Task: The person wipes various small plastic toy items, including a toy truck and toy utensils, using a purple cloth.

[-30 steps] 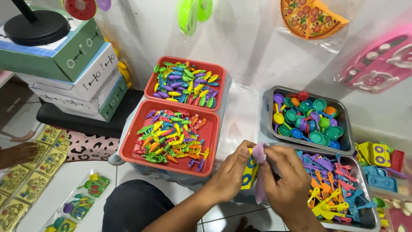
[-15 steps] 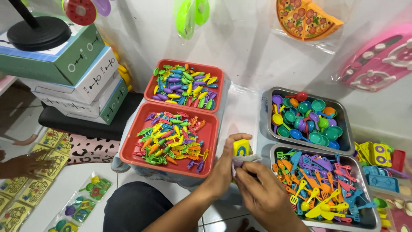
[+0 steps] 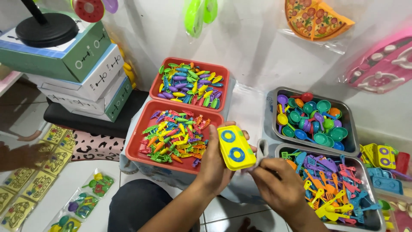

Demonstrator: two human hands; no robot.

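Note:
My left hand (image 3: 214, 165) holds a yellow toy stove (image 3: 235, 147) with two blue rings, tilted up in front of me. My right hand (image 3: 279, 185) pinches a thin clear plastic bag (image 3: 260, 151) right beside the stove's lower edge. Both hands hover between the near red tray (image 3: 140, 144) of small colourful vegetable toys and the near metal tray (image 3: 372, 195) of plastic spatulas and forks.
A second red tray (image 3: 223, 71) of colourful pieces lies behind. A far metal tray (image 3: 348, 118) holds toy pans and spoons. Stacked boxes (image 3: 81, 73) stand at left, packed toy bags (image 3: 83, 199) lie on the floor, more yellow stoves (image 3: 380, 155) at right. Another person's hand (image 3: 17, 154) shows at far left.
The stove has turned so its ringed face shows and sits higher in my left hand. My right hand has shifted lower right with the plastic bag.

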